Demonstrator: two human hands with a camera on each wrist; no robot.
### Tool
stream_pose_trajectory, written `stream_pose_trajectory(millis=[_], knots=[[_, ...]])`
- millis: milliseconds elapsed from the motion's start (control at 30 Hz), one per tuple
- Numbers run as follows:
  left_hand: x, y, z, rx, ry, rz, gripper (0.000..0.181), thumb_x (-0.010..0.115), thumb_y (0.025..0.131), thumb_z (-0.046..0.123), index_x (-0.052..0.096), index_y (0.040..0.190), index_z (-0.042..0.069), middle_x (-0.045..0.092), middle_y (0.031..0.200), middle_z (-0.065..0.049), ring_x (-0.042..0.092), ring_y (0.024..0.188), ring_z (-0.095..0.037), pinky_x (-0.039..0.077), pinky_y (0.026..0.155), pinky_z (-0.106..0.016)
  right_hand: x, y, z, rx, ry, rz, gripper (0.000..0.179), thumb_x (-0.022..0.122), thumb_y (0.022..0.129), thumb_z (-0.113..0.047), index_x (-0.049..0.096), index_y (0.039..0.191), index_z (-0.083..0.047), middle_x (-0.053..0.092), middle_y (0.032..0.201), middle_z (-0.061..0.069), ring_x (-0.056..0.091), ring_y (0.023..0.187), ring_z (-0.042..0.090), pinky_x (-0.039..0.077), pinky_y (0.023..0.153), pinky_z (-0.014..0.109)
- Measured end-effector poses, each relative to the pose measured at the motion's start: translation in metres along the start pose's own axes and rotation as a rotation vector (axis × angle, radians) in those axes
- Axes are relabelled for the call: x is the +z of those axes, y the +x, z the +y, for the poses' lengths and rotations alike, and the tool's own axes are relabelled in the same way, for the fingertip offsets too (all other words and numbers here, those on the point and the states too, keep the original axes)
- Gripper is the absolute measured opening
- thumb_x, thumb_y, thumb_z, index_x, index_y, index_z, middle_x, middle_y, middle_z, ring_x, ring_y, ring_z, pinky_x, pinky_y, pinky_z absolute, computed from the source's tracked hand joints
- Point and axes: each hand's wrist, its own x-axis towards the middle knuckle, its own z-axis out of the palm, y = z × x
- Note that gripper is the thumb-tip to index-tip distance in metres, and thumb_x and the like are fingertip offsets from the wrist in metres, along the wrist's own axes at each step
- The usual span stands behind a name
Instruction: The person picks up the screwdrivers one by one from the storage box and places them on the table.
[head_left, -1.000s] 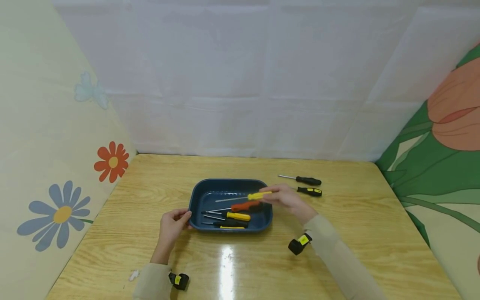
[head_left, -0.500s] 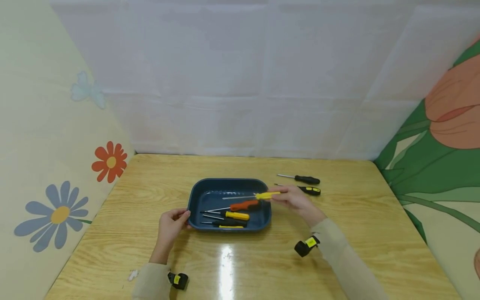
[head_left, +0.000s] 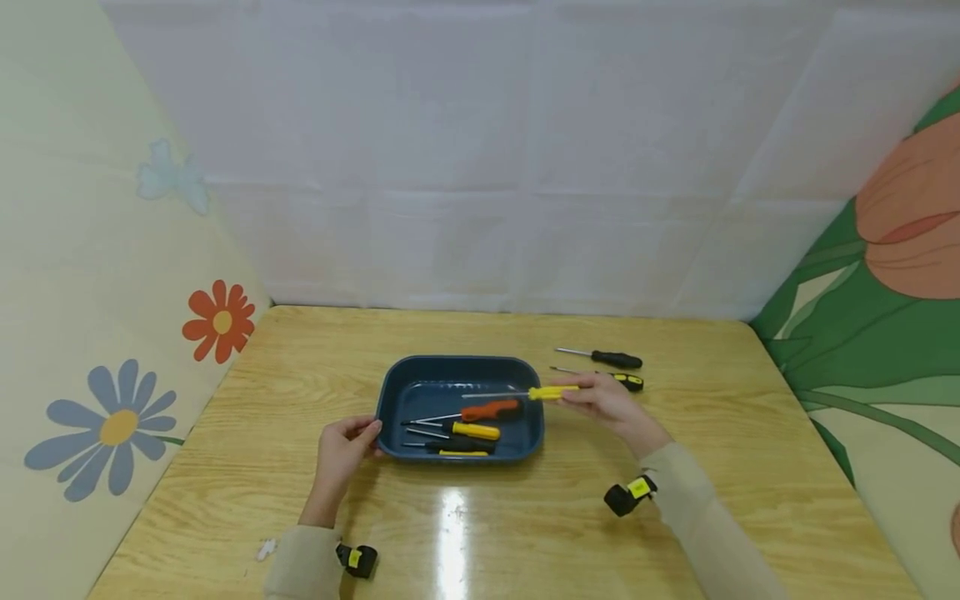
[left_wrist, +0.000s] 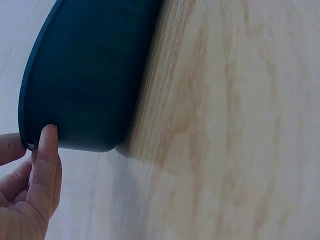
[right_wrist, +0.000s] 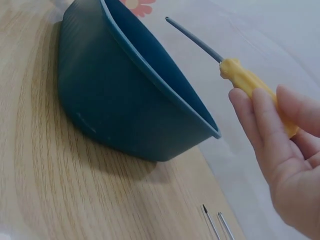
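A dark blue tray (head_left: 408, 454) stands mid-table, and my left hand (head_left: 345, 450) pinches its left rim between thumb and fingers. In the left wrist view, the left fingers (left_wrist: 46, 165) lie against the tray's outer wall. My right hand (head_left: 611, 408) holds a yellow-handled screwdriver (head_left: 553, 392) by the handle, its shaft pointing left over the tray's right side. The right wrist view has this screwdriver (right_wrist: 245, 80) above rim level, apart from the tray. Inside the tray lie an orange-handled screwdriver (head_left: 487, 411), a yellow-and-black one (head_left: 476, 431) and black-handled ones (head_left: 461, 447), partly overlapping.
Behind the right hand, a black screwdriver (head_left: 617, 359) and a black-and-yellow screwdriver (head_left: 632, 382) lie on the wooden table (head_left: 712, 467). A small white scrap (head_left: 267, 548) lies at the front left. A white sheet (head_left: 450, 167) hangs along the table's back edge.
My right hand has moved to the right with the yellow-handled screwdriver, drawing its handle out past the tray's right rim. The left hand and tray have stayed in place.
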Motion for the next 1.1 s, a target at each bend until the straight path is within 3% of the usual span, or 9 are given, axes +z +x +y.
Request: stream_pose_trajectory(millis=[67,200,500,867,1100], knots=[[0.000,0.000,0.000,0.011,-0.006,-0.003,0.022,0.059,0.087,-0.001,0.059,0.102,-0.016,0.062,0.077,-0.015,0.058,0.055,-0.011,0.056,0.054,-0.029,-0.003,-0.001,0.000,0.000,0.003,-0.008,0.024,0.054,0.085,0.012,0.067,0.101,-0.001,0.049,0.119,0.023,0.064,0.088,0.020,0.050,0.084,0.025],[0.000,0.000,0.000,0.008,-0.009,-0.003,0.022,0.059,0.087,-0.001,0.059,0.103,-0.016,0.062,0.076,-0.014,0.057,0.054,-0.011,0.056,0.053,-0.029,-0.009,-0.005,0.001,-0.008,-0.007,-0.021,0.024,0.054,0.085,0.010,0.064,0.106,0.002,0.056,0.109,0.016,0.064,0.089,0.020,0.050,0.084,0.025],[0.000,0.000,0.001,-0.005,-0.010,-0.003,0.022,0.058,0.087,-0.001,0.058,0.103,-0.016,0.061,0.076,-0.014,0.057,0.055,-0.011,0.055,0.052,-0.026,-0.019,-0.016,-0.001,0.016,0.056,-0.005,0.027,0.053,0.085,0.012,0.069,0.089,-0.010,0.063,0.094,0.013,0.065,0.086,0.021,0.051,0.081,0.024],[-0.001,0.000,0.000,-0.010,0.007,-0.006,0.021,0.056,0.088,-0.001,0.059,0.104,-0.014,0.061,0.078,-0.016,0.058,0.055,-0.012,0.055,0.053,-0.025,-0.041,-0.030,0.002,-0.012,0.074,-0.036,0.033,0.048,0.087,0.013,0.070,0.092,-0.011,0.065,0.095,0.009,0.064,0.089,0.020,0.051,0.082,0.023],[-0.001,0.000,-0.001,-0.009,0.001,-0.010,0.021,0.056,0.088,-0.001,0.059,0.104,-0.014,0.061,0.077,-0.015,0.058,0.056,-0.012,0.055,0.053,-0.025,-0.056,-0.039,0.003,-0.029,0.122,-0.070,0.027,0.049,0.088,0.011,0.068,0.100,-0.005,0.065,0.099,0.010,0.064,0.092,0.021,0.049,0.086,0.025]])
